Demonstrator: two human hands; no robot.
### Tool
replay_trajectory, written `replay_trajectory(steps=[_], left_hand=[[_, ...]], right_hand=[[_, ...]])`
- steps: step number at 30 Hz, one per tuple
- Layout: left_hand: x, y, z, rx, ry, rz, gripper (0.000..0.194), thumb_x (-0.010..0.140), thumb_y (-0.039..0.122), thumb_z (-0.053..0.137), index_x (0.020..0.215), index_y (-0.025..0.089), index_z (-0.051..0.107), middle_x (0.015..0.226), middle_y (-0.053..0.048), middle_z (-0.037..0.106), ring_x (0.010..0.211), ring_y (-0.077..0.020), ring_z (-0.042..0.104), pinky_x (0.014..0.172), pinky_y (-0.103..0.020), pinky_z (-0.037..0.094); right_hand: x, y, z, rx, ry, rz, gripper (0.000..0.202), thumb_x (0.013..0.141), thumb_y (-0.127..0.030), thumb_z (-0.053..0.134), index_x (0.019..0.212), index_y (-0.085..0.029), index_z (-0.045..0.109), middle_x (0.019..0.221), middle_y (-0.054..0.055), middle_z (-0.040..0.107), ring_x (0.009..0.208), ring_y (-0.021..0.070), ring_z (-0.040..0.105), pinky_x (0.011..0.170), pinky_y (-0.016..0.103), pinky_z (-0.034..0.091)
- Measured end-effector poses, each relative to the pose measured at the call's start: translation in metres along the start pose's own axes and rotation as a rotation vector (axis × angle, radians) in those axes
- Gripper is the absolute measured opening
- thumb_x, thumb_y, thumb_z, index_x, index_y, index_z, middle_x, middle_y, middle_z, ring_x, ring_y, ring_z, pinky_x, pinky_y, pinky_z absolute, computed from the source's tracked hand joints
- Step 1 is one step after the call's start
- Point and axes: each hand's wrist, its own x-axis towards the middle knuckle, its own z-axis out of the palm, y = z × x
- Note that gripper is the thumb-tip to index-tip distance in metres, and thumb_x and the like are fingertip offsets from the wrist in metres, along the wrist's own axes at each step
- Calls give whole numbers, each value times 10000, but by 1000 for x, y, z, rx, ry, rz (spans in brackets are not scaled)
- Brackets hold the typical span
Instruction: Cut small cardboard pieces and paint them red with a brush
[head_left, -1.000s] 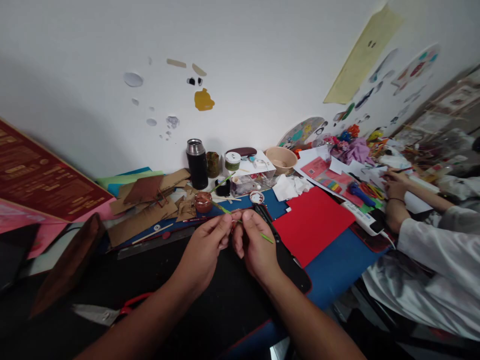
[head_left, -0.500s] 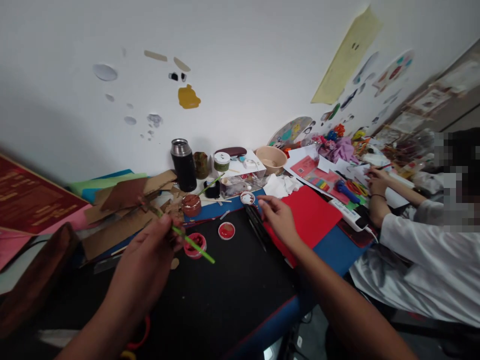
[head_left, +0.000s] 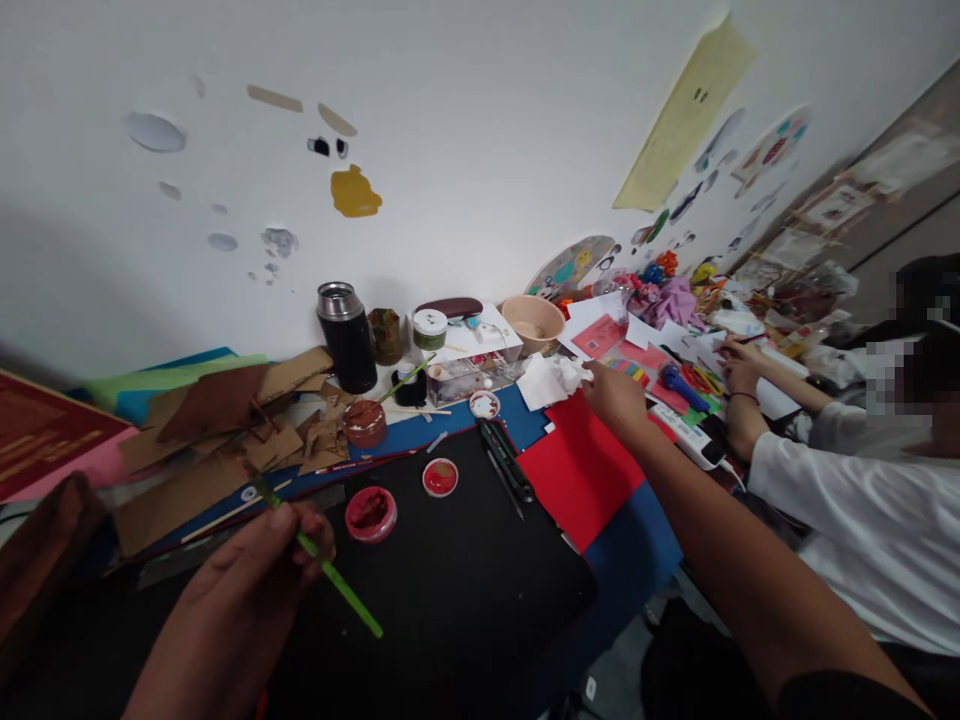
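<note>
My left hand [head_left: 259,580] is closed round a green-handled paintbrush [head_left: 339,585], its stained bristle end pointing up and left. Just right of that hand, an open jar of dark red paint [head_left: 371,513] rests on the black mat [head_left: 450,610]. Its paint-smeared lid [head_left: 439,477] lies close by. Over at the right, my right hand [head_left: 616,398] has its fingers pinched at the edge of a crumpled white tissue [head_left: 546,382]. The tissue is beside a sheet of red paper [head_left: 585,470], which my right forearm partly covers.
A black cutter knife [head_left: 504,460] lies on the mat's edge. Behind stand a black thermos [head_left: 346,340], a brown paint jar [head_left: 365,423] and a beige bowl [head_left: 532,322]. Cardboard scraps [head_left: 217,400] are heaped left. A co-worker in a white sleeve [head_left: 810,470] sits at right, near a power strip [head_left: 684,435].
My right hand has reached forward and right, from beside the cutter knife to the tissue. My left hand, still holding the paintbrush, has shifted left and down. The view has turned slightly.
</note>
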Motion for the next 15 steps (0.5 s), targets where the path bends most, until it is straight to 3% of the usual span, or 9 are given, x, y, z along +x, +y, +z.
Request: replay_trajectory(steps=[4,7,12,15], left_hand=[[2,-4,-1,61,-77,1,504,558,731,893,609,263,715,705,-36,598,735,-213,499,630,-298,545],[2,-5,2,45,-61,-24,485,526,704,921,599,272,714,702,-34,604,740,-219,507,637,-308,546],[2,-4,10,36,-5,-110,533,373,692,969,571,265,719,692,-28,601,733,-209,503,643,-292,543],[1,-3,12,127,-48,-56,560,421,758,921,556,257,713,676,-41,599,716,-218,508,620,-304,520]], right_hand=[[10,4,12,-39,-47,-10,409,1003,-204,566,1387,-146,694,1177,244,780,1126,384,724,883,416,492],[16,7,19,-24,-50,11,374,1002,-199,553,1324,-140,732,1163,247,782,1098,365,733,867,400,494],[27,16,18,83,37,89,340,1022,-306,540,1129,-102,790,1084,242,793,1012,350,732,804,376,484],[29,19,12,201,120,115,368,1023,-358,532,1051,-93,785,995,203,799,915,308,724,741,345,471]])
